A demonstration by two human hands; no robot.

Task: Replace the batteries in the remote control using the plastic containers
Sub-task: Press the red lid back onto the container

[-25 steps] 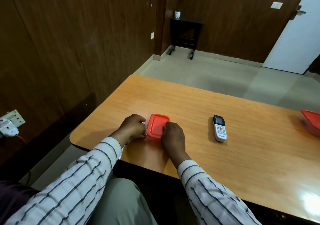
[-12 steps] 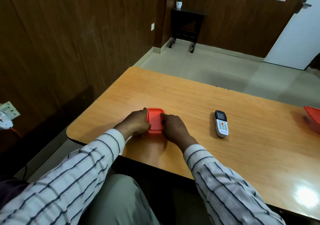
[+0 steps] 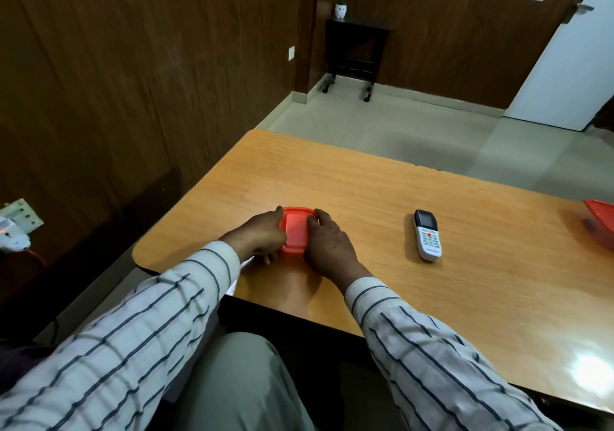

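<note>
Container [image 3: 295,231], red-lidded, sits on the table [image 3: 365,191] near its front left corner, directly between both hands. Left hand [image 3: 262,236] clasps its left side, fingers curled along the edge; right hand [image 3: 327,242] covers its right side, fingertips on the lid rim. Both hands touch it, neither nearer. Lid appears still seated; judged step: prying it off. Container body and contents are hidden beneath lid and hands, so batteries cannot be confirmed. Remote [image 3: 427,235] lies well to the right, long axis running away from the person, nearer the right hand. A second red container [image 3: 601,223] is cut off at the right edge.
</note>
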